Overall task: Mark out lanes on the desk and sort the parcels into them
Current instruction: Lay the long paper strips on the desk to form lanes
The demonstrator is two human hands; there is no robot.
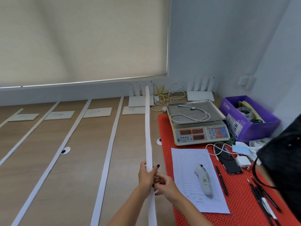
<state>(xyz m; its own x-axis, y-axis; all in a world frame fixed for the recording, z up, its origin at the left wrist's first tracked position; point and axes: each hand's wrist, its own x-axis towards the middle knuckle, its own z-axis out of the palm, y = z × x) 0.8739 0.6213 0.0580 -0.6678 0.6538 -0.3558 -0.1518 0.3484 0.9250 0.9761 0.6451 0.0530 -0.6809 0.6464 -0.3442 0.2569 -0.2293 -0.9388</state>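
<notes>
Flanking strip [149, 136]: mat [164, 154] edge close.

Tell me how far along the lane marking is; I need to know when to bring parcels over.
Done: four white strips already lie on the desk, with a label card at the far end of each lane. In hand: the left hand and right hand hold a fifth strip beside the red mat, not yet laid flat. Left: no parcels show in any lane, so sorting hasn't begun.
</notes>
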